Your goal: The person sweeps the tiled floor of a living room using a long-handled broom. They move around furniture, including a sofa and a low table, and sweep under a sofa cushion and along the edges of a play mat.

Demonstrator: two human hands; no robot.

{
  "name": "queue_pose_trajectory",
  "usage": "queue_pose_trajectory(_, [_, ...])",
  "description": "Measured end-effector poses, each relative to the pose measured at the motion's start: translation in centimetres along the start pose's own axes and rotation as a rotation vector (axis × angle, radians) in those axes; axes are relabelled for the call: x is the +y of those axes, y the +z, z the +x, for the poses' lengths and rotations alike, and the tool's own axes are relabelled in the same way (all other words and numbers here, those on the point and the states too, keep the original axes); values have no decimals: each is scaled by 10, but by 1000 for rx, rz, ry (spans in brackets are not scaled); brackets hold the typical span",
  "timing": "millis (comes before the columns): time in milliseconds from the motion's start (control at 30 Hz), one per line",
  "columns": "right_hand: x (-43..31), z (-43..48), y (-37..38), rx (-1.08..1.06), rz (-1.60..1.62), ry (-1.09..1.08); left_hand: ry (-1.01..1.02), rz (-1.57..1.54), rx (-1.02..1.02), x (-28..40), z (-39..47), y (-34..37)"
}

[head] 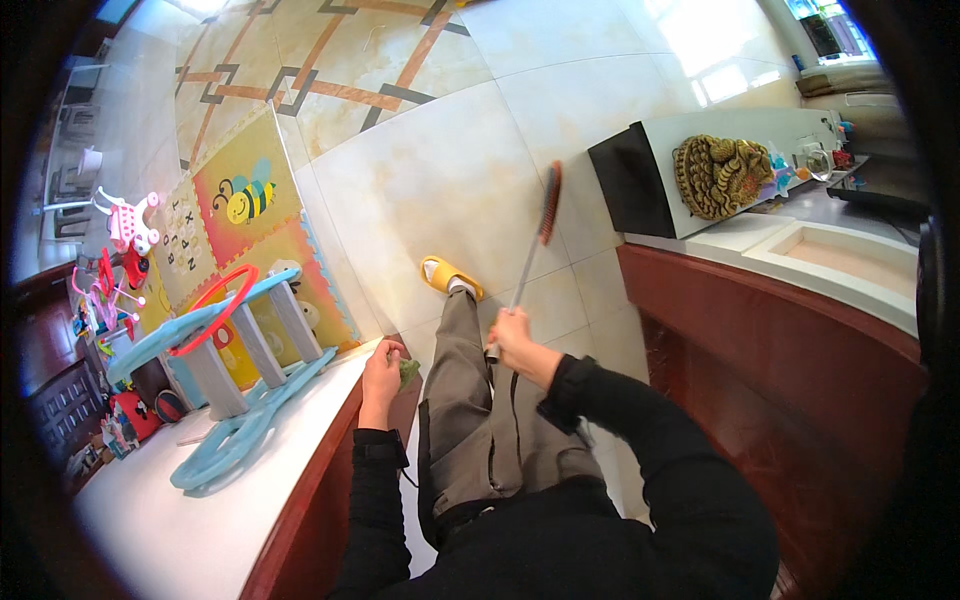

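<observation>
My right hand (512, 336) is closed around the grey handle of a long-handled brush (528, 268). Its narrow head with reddish-brown bristles (551, 202) points away from me, over the pale floor tiles. On the other side, my left hand (381, 379) grips a small green thing (409, 372), perhaps a cloth; the fingers partly hide it. That hand is beside the corner of a white-topped cabinet (300, 480) with reddish-brown sides. One foot in a yellow slipper (435, 279) stands on the tiles between the hands and the open floor.
On the left cabinet stands a blue-and-grey plastic toy frame (247, 352) with a red hoop. Beyond lie foam play mats (240, 202) and several toys. At right, a white cabinet (660, 165) with a black end carries a golden toad-like figurine (720, 176), above reddish-brown panels (750, 300).
</observation>
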State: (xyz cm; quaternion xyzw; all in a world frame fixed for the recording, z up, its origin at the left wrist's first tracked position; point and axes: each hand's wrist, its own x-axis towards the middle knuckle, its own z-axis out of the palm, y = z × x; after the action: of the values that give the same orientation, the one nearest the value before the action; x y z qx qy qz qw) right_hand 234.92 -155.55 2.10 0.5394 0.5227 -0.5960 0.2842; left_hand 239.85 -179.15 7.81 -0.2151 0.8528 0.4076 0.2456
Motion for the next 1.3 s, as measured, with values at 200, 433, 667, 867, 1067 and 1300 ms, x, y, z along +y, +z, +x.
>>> queue_pose_trajectory(200, [-75,-10,175,-229,289,72,-20,19,-26,25,57,-47])
queue_pose_trajectory(433, [-190,44,223,-500,222,-21,30,107,-10,39,112,-91])
queue_pose_trajectory(667, [-221,46,71,-296,-112,-245,89,93,-29,48,150,-112])
queue_pose_trajectory(867, [-257,102,-24,107,-458,-406,101,39,-42,60,179,-113])
queue_pose_trajectory(1067, [-260,161,72,107,-377,-321,20,70,-11,83,207,-117])
queue_pose_trajectory(1300, [-334,99,224,-360,-230,-156,-27,67,35,156,257,-112])
